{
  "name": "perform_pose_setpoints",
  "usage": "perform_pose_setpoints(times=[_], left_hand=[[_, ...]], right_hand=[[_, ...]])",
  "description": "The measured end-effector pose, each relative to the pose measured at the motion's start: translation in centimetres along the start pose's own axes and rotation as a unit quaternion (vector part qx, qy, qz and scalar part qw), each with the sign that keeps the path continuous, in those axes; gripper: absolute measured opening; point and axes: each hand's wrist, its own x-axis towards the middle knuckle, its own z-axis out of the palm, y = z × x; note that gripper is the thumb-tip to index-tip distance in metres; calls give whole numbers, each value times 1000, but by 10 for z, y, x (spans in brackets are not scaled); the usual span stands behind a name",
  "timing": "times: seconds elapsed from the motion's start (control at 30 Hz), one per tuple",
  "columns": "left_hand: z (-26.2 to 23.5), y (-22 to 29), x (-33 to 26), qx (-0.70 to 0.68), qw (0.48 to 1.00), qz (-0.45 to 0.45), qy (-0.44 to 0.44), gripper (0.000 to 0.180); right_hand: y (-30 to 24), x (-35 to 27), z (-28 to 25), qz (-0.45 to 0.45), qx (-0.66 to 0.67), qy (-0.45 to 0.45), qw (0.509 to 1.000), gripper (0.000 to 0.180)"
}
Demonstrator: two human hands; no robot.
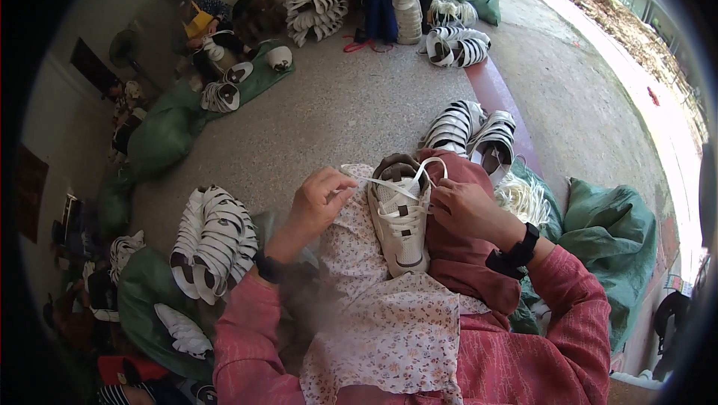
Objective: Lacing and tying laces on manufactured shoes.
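Shoe (401,222) upright on lap, mid-lacing. Left hand (318,199) pinches lace (374,180) end, drawn taut; right hand (464,207) grips the loop near the eyelets. Next, likely: thread the following eyelet, tension even.

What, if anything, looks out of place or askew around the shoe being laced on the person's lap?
Nothing stands out. The white shoe lies sole-down on the lap, the left hand pulls a lace end sideways, and the right hand holds the other.
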Motion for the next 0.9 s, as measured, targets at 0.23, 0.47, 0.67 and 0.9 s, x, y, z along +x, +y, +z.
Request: perform_pose_setpoints(times=[0.23, 0.47, 0.67, 0.9], left_hand=[[69, 30, 31, 22, 988, 145, -40, 12], [81, 25, 45, 20, 991, 72, -113, 14], [85, 26, 47, 68, 988, 63, -121, 18], [81, 13, 50, -33, 993, 54, -103, 17]], right_hand=[[2, 3, 28, 11, -29, 31, 999, 17], [5, -3, 19, 323, 650, -73, 684, 11], [-9, -23, 36, 241, 888, -26, 390, 8], [-21, -25, 40, 258, 902, 15, 347, 13]])
